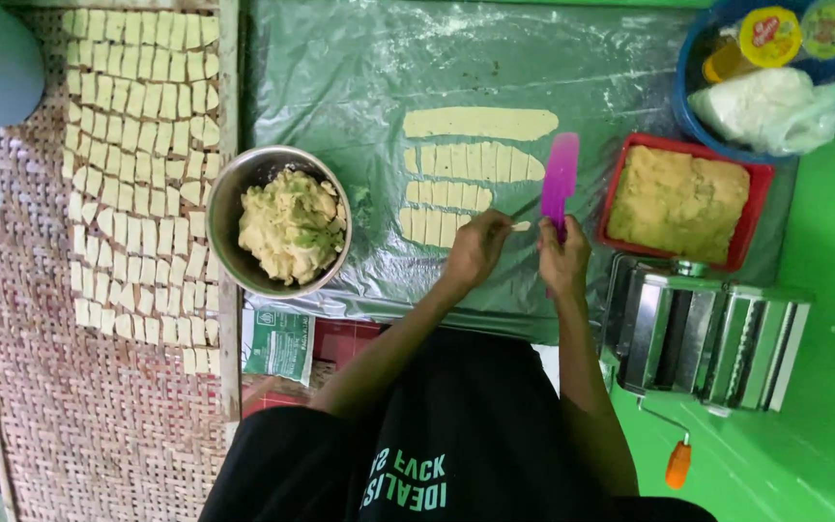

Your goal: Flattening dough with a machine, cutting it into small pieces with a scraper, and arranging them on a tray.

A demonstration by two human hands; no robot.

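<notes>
My right hand (562, 259) grips a magenta plastic scraper (560, 176), its blade pointing away from me over the clear plastic sheet (359, 87). To its left, my left hand (475, 247) pinches a small pale dough piece (521, 226) at the end of the nearest cut row (429, 227). Two more rows of cut dough rectangles (475, 161) lie just beyond. The farthest strip (480, 123) is uncut.
A steel bowl of yellowish dough (292, 224) sits left of the sheet, beside a woven tray (99, 406) covered with several cut pieces. At right are a red tray of dough (678, 201), a metal pasta roller (707, 333), and a blue basin (775, 68) holding containers and a bag.
</notes>
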